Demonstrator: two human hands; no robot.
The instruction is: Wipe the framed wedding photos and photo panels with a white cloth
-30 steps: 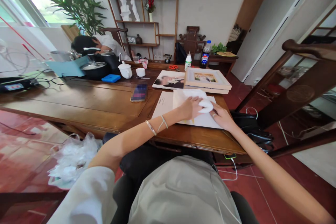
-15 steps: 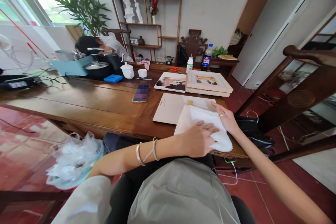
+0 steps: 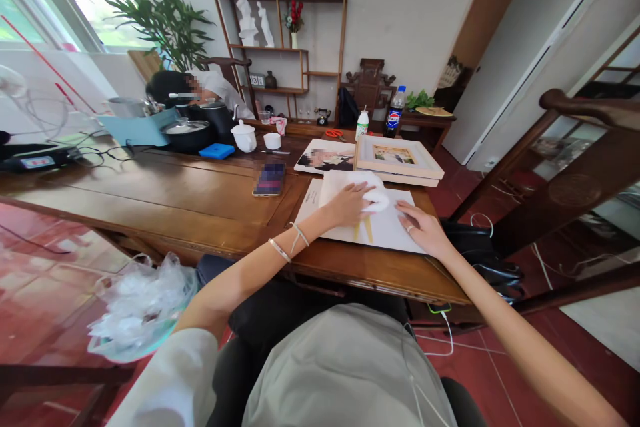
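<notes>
My left hand is pressed over a folded white cloth, its fingers bent onto the fabric. The cloth lies against the upper part of a flat white board or album cover, which has small print and a yellowish mark. My right hand rests at the right side of this board. Its fingers are apart and touch the surface, with nothing held. Just behind stands a cream-edged framed photo album, beside a photo panel. My left hand covers part of the cloth.
Left of the board lies a phone. Farther back are a white teapot, a small white cup, orange scissors, a cola bottle and a small white bottle. Another person leans at the far side.
My left hand has moved the cloth away from me and to the left, up the board. More of the board's near part shows. My right hand has shifted slightly toward me.
</notes>
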